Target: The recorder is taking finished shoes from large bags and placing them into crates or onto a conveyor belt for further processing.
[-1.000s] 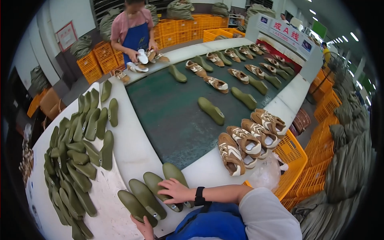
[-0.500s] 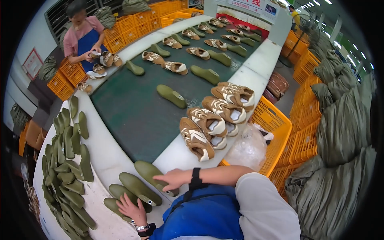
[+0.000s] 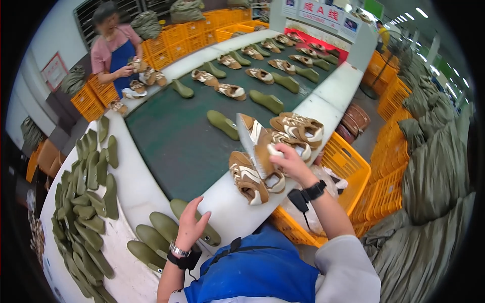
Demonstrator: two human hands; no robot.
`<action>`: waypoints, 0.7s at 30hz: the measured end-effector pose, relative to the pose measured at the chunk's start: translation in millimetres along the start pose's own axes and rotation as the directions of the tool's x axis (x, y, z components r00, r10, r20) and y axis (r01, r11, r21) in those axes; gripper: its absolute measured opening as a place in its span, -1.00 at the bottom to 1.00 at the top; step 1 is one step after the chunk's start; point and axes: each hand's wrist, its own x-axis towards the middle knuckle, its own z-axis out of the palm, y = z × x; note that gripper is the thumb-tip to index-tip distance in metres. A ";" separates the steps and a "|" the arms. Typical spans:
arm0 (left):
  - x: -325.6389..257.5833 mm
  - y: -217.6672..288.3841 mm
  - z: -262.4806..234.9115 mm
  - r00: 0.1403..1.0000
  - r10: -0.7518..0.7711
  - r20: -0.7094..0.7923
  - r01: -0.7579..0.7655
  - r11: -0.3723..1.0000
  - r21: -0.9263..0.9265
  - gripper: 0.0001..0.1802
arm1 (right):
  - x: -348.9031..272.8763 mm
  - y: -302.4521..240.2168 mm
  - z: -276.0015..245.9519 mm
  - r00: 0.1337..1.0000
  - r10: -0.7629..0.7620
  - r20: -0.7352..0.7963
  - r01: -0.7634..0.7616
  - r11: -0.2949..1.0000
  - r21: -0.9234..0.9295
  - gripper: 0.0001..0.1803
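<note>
1. A workshop: a dark green belt (image 3: pixel 174 146) stretches from near to far between white ledges (image 3: pixel 230 217), with stacked orange crates (image 3: pixel 177 43) along the far wall.
2. The right hand (image 3: pixel 292 162) is clasped around the heel end of a brown-and-white shoe (image 3: pixel 258 139), tilted toe up, its pale sole facing left.
3. The left hand (image 3: pixel 190 223) grasps nothing, thumb and fingers spread apart, above a row of green lasts (image 3: pixel 164 224) at the near edge; whether it touches one, I cannot tell.
4. Around the raised shoe, similar shoes (image 3: pixel 247 182) sit close together on the right ledge.
5. Just right of these stands an open yellow crate (image 3: pixel 349 166) containing a clear plastic bag.
6. To the left, a heap of lasts (image 3: pixel 83 222) covers part of a white table (image 3: pixel 129 275).
7. Farther off, more shoes and lasts lie scattered along the belt.
8. At the far left, a co-worker (image 3: pixel 116 55) in a blue apron handles a shoe.
</note>
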 end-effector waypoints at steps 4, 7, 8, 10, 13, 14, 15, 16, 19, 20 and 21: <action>28.2 17.0 -10.9 0.991 -0.135 0.015 0.127 0.881 -0.455 -0.36 | -20.8 -21.8 49.3 0.984 -0.153 0.091 -0.021 0.404 0.915 -0.46; 37.0 32.8 -26.9 0.992 -0.123 -0.014 0.083 0.743 -0.664 -0.25 | -19.8 -29.5 67.6 0.954 -0.259 0.153 -0.038 0.401 0.915 -0.47; 32.8 38.3 -32.9 0.991 -0.125 -0.042 0.067 0.751 -0.657 -0.25 | -19.2 -38.1 75.6 0.946 -0.294 0.134 0.018 0.462 0.887 -0.49; 25.6 48.2 -41.9 0.973 -0.143 -0.182 0.008 0.806 -0.592 -0.14 | -19.7 -41.0 88.7 0.957 -0.231 0.176 0.102 0.834 0.542 -0.74; 16.4 40.9 -36.5 0.966 -0.056 -0.252 -0.060 0.902 -0.428 -0.01 | -17.7 -66.2 150.8 0.604 -0.730 0.321 0.794 0.514 -0.326 -0.83; 15.2 28.1 -31.1 0.949 0.018 -0.313 -0.126 0.937 -0.327 -0.02 | -19.5 -69.0 167.7 0.485 -0.746 0.456 0.867 0.343 -0.361 -0.82; 13.3 30.3 -33.1 0.949 -0.091 -0.301 -0.033 0.924 -0.382 -0.05 | -20.8 -63.4 182.0 0.462 -0.730 0.504 0.880 0.307 -0.363 -0.79; 11.7 32.3 -35.5 0.939 -0.196 -0.282 0.057 0.898 -0.436 -0.09 | -21.8 -57.7 193.5 0.441 -0.709 0.549 0.890 0.270 -0.367 -0.77; -5.8 15.3 -34.9 0.873 -0.213 -0.438 0.095 0.957 -0.275 -0.22 | -27.3 -65.2 205.8 0.454 -0.663 0.596 0.884 0.418 -0.208 -0.72; -11.3 14.2 -36.3 0.848 -0.215 -0.484 0.085 0.957 -0.277 -0.25 | -27.4 -72.9 202.2 0.442 -0.672 0.594 0.891 0.404 -0.207 -0.72; -14.6 16.6 -37.4 0.845 -0.207 -0.493 0.078 0.960 -0.271 -0.25 | -27.9 -82.1 197.9 0.530 -0.691 0.491 0.848 0.426 -0.316 -0.67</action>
